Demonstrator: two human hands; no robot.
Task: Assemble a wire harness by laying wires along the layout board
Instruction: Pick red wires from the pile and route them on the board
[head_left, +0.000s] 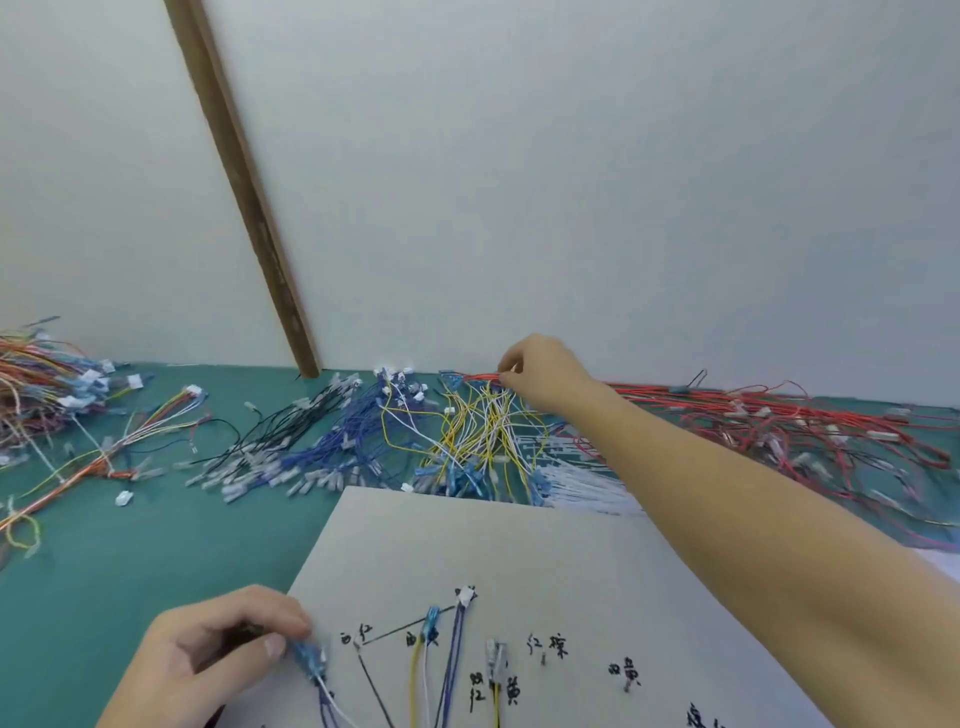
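Wires, thin red ones (480, 378), get pinched by the right hand (540, 371) at 12 o'clock; left hand (208, 654) grips a blue connector (306, 656) on the grey layout board (519, 545). Few routes laid, most labels bare.

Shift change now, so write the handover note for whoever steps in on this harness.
Left hand pinches a blue connector at the layout board near edge.
Right hand pinches a red wire at the back of the table.
Done: yellow, white, blue and black wires lie on the board, running to a white connector.
Left: lay the red wire; some marked pins look bare.
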